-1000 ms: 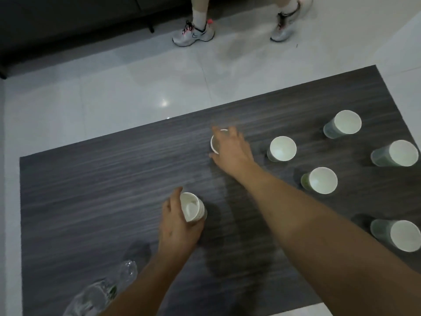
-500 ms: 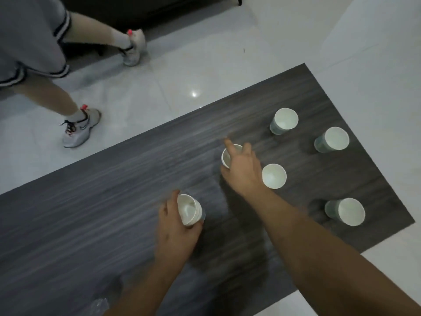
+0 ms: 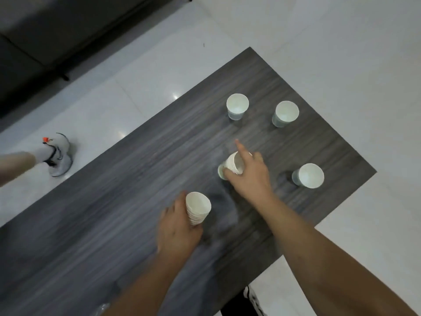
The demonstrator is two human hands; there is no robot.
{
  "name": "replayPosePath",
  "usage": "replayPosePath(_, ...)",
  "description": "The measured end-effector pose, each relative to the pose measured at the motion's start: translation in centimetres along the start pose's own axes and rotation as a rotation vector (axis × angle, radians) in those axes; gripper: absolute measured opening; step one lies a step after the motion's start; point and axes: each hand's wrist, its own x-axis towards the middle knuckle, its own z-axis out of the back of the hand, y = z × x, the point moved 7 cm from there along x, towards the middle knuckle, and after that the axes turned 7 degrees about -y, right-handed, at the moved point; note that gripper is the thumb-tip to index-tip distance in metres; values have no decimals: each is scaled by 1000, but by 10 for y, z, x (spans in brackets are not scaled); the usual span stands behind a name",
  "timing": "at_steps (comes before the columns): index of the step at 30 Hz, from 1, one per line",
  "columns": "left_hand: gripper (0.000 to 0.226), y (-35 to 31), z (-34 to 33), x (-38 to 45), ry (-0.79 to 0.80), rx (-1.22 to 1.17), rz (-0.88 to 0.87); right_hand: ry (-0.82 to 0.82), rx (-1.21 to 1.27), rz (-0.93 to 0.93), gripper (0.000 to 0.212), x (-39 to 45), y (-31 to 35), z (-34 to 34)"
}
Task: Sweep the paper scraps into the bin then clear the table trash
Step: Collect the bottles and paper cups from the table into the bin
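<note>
We look down at a dark wood-grain table (image 3: 114,236) standing on a pale tiled floor (image 3: 341,53). Our left hand (image 3: 177,231) grips a nested stack of white paper cups (image 3: 197,207), tilted with its mouth toward the upper right, held near the middle of the table. Our right hand (image 3: 248,176) reaches further forward and curls its thumb and fingers round a second stack of cups (image 3: 234,164), while the forefinger sticks out straight, pointing away from us. This second stack sits tilted over a single cup (image 3: 221,173) that stands on the table just under it; we cannot tell whether they touch.

Three more single paper cups stand upright and well apart on the right part of the table: one at the far side (image 3: 237,106), one to its right (image 3: 286,113), and one near the right edge (image 3: 309,175).

On the floor at left we see another person's leg and a grey sneaker (image 3: 59,156). A dark sofa (image 3: 57,30) fills the upper left corner.
</note>
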Motion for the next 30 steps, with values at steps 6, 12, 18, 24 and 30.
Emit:
replayPosePath(6, 51, -50, -9, -18, 31, 129, -188, 289, 7, 134, 89, -92, 4, -5)
replayPosePath(12, 70, -69, -29, -53, 112, 78, -152, 42, -103, 121, 68, -121, -56, 37)
replayPosePath(18, 66, -75, -43, -64, 116, -68, -26, 190, -465, -93, 69, -122, -130, 36)
replayPosePath(24, 65, -79, -50, -54, 130, -150, 3, -490, -374, -13, 67, -88, -104, 130)
replayPosePath(30, 63, -91, -50, -19, 94, -231, 56, -126, -414, -230, 66, -14, -131, 110)
